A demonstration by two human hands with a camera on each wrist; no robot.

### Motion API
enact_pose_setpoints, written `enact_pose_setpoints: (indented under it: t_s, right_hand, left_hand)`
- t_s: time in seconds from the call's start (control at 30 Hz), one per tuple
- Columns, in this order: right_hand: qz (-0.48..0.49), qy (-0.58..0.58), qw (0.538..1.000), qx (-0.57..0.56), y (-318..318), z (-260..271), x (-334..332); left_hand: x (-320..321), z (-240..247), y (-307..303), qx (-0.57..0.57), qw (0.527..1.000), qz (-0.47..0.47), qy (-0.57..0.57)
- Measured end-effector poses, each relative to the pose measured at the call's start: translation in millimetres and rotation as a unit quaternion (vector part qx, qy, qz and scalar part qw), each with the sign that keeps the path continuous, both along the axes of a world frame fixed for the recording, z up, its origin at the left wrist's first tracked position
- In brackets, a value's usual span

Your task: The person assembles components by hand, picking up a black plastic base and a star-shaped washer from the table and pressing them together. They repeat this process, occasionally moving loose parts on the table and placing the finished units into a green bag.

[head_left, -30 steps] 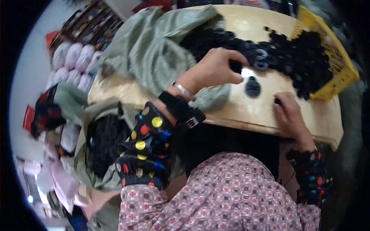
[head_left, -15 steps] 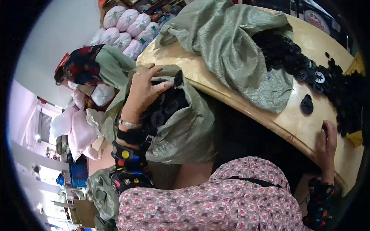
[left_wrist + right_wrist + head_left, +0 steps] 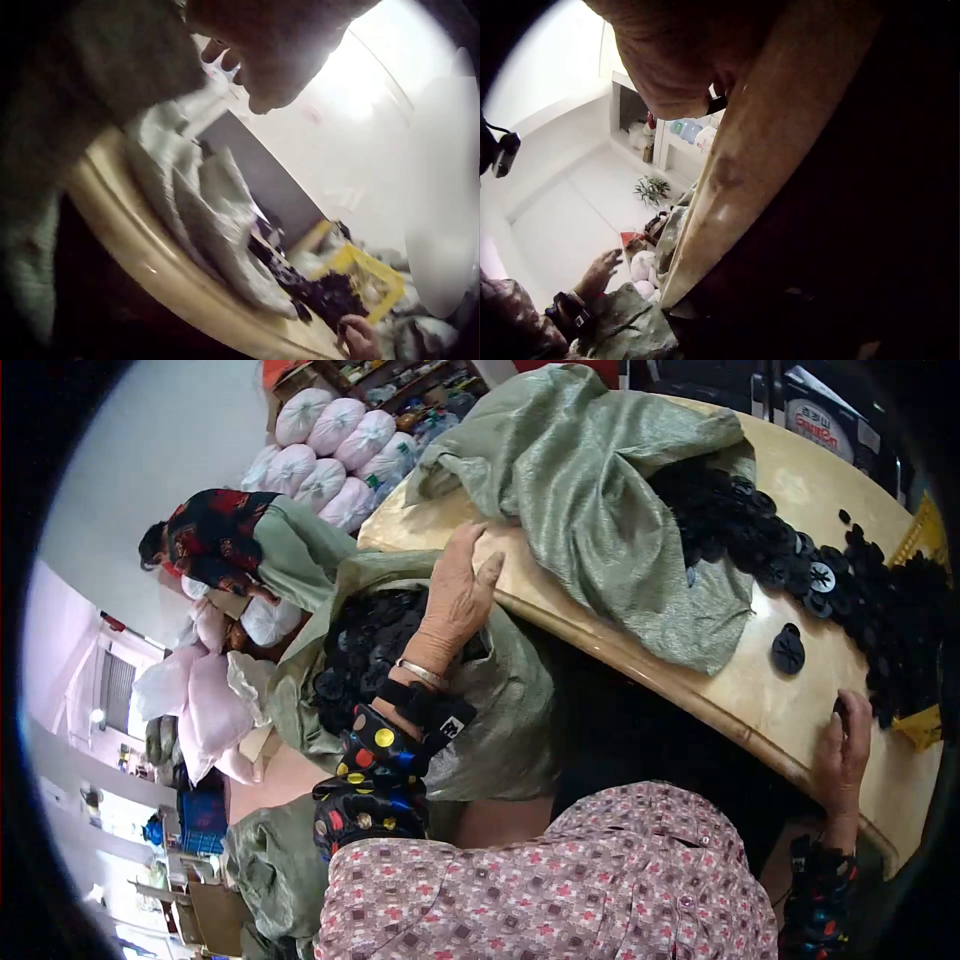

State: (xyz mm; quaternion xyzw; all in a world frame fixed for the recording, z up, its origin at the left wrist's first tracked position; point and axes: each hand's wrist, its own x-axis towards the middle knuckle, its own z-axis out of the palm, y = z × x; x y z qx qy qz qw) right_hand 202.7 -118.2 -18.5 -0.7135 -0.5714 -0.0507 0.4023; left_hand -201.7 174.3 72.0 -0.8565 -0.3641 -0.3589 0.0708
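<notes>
My left hand (image 3: 455, 595), fingers extended and nothing in them, is above the right side of an open green sack (image 3: 500, 690) full of black discs (image 3: 375, 640), near the table edge. My right hand (image 3: 842, 755) rests at the table's front edge, pinching a small black piece (image 3: 717, 104) that shows best in the right wrist view. Just beyond it, a single black disc with a tab (image 3: 788, 650) lies flat on the table (image 3: 730, 710). A long heap of black discs (image 3: 720, 520) spreads behind, partly under a green woven sheet (image 3: 580, 510).
A yellow crate (image 3: 920, 727) stands at the right end of the table, black pieces around it. Tied pale bags (image 3: 335, 435) are stacked at the back left. A person in a dark patterned top (image 3: 215, 535) bends over at the left. Another green sack (image 3: 280, 870) lies low left.
My left hand has gone from the table, where it held a black disc, to the sack, and has since moved toward the table edge, empty. My right hand stays by the table edge.
</notes>
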Motion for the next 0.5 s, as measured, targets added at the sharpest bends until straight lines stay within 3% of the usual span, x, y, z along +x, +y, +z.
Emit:
enact_pose_setpoints:
  t_s: [0.07, 0.1, 0.17, 0.37, 0.43, 0.5]
  right_hand:
    - [0.002, 0.023, 1.000, -0.019, -1, 1, 2]
    - [0.004, 0.022, 1.000, -0.020, -1, 2, 3]
    - [0.009, 0.041, 0.999, -0.021, -1, 3, 2]
    - [0.008, 0.046, 0.999, -0.005, -1, -1, 3]
    - [0.003, 0.054, 0.998, -0.008, 0, 9, -5]
    - [0.015, 0.025, 1.000, 0.007, -1, 9, -3]
  left_hand:
    - [-46, -16, 3, -0.184, 0.982, 0.038, -0.005]
    - [-60, -21, 0, -0.185, 0.982, 0.040, -0.006]
    - [-82, -24, -5, -0.113, 0.968, 0.097, 0.204]
    - [-129, -23, 21, -0.132, 0.949, 0.155, 0.242]
    - [-133, -16, 20, -0.139, 0.963, 0.124, 0.192]
    - [-117, -12, 9, -0.168, 0.966, 0.156, 0.120]
